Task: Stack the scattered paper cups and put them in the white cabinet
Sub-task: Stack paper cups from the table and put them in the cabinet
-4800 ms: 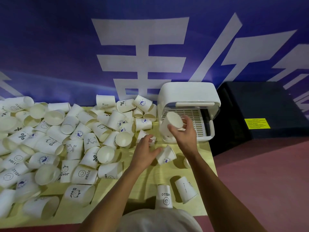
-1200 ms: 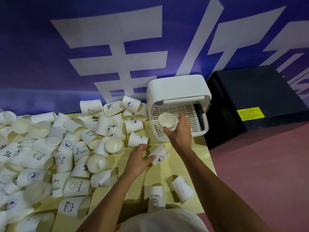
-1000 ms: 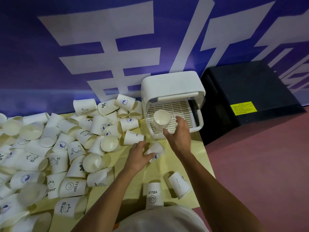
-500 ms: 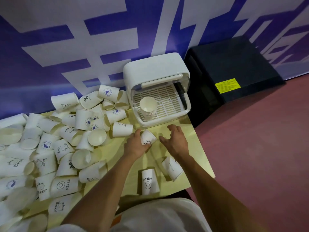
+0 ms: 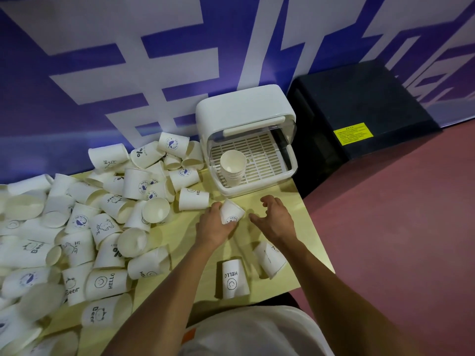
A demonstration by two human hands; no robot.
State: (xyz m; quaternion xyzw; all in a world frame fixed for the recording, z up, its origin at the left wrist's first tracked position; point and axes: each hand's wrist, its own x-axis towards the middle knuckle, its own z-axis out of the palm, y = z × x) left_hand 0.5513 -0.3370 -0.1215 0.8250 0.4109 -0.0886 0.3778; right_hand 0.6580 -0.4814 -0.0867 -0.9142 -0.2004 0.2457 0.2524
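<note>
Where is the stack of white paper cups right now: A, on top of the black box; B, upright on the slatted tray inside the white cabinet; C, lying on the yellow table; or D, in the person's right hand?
B: the stack of white paper cups stands upright on the slatted tray of the open white plastic cabinet; the right hand is empty, the left hand grips a single paper cup.

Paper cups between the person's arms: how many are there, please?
3: first cup in the left hand; HELLO cup by the front edge; third cup beside the right forearm. Arms may hide others.
</note>
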